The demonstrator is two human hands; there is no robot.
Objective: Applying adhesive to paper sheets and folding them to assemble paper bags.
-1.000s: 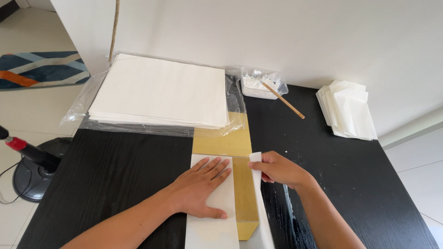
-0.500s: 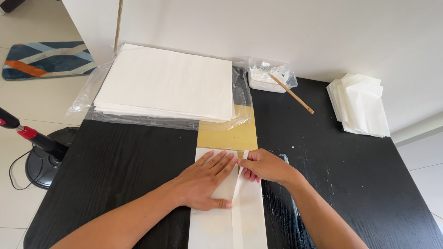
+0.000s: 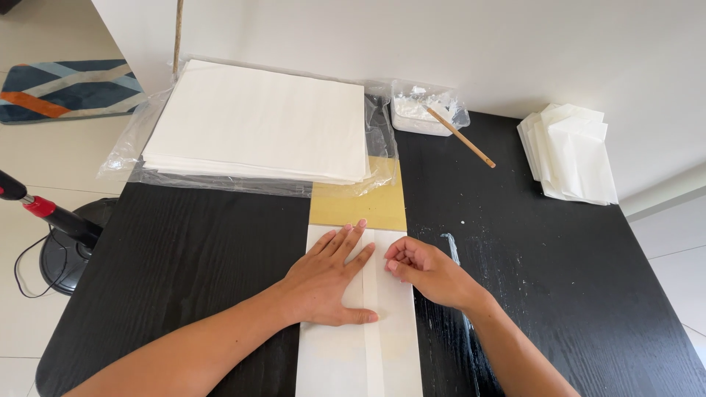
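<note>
A long white paper sheet (image 3: pixel 358 353) lies on the black table (image 3: pixel 184 257), folded lengthwise over a gold-coloured board (image 3: pixel 358 206) whose far end still shows. My left hand (image 3: pixel 329 278) lies flat on the left flap, fingers spread, pressing it down. My right hand (image 3: pixel 426 270) rests with curled fingers on the right flap, beside the centre seam where the two flaps overlap.
A thick stack of white sheets (image 3: pixel 257 121) on clear plastic wrap sits at the back. A small tray of white paste (image 3: pixel 418 110) with a wooden stick (image 3: pixel 460 136) stands behind. Folded white paper bags (image 3: pixel 570 151) are piled at the right. A floor fan base (image 3: pixel 62 235) stands left.
My right hand has folded the right flap over the gold board toward the centre, so the board's right strip is now covered. My left hand stayed pressed flat.
</note>
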